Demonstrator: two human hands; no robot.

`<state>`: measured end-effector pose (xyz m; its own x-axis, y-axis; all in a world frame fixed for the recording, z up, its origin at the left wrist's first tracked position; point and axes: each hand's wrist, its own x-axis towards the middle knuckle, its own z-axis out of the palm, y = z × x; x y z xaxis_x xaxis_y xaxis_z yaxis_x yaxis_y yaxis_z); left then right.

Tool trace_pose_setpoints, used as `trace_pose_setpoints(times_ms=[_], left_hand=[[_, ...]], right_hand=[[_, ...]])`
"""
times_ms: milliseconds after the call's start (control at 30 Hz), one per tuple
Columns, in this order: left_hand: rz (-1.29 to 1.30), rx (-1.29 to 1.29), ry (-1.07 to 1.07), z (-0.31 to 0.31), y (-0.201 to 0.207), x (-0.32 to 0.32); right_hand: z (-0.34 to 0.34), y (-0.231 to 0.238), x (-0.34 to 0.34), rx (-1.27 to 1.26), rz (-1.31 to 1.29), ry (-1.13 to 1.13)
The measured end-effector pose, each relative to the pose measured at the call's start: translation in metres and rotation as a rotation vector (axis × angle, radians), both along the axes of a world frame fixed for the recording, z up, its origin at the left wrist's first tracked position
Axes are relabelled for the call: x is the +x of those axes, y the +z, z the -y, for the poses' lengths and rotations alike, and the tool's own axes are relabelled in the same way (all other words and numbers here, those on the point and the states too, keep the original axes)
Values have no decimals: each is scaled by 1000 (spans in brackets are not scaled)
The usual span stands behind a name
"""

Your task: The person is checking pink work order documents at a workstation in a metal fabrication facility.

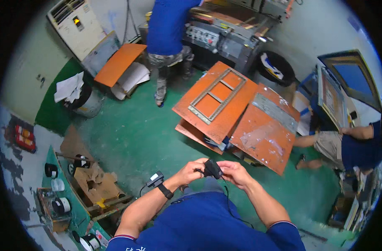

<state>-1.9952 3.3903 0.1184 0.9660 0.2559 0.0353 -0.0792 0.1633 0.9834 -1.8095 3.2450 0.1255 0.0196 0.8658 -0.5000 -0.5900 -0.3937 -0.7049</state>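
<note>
Left hand [192,172] is gripping black device [214,169]; right hand [237,174] is touching its side, grip unclear; seemingly steadying it.

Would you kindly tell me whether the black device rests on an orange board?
No, the black device is held up between the left hand and right hand.

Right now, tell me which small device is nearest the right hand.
The black device, at the right hand itself; the pale-topped device sits apart, beside the left wrist strap.

Device [214,168] black, shirt [191,221] blue, boards [238,106] orange, floor [132,129] green, co-worker's trousers [160,61] grey camouflage.
</note>
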Motion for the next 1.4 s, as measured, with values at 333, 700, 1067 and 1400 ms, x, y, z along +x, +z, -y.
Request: trace_pose_setpoints(times_ms=[333, 700, 1067, 1400], left_hand=[[181, 956, 55, 33, 14, 22], [234, 981, 11, 43, 15, 8], [-179, -354, 30, 36, 14, 16], [-213, -1, -503, 36, 15, 44]], right_hand=[[8, 16, 21, -99, -113, 3], [22, 18, 29, -10, -6, 343], [32, 31, 30, -68, -3, 376], [34, 57, 44, 122, 642, 781]])
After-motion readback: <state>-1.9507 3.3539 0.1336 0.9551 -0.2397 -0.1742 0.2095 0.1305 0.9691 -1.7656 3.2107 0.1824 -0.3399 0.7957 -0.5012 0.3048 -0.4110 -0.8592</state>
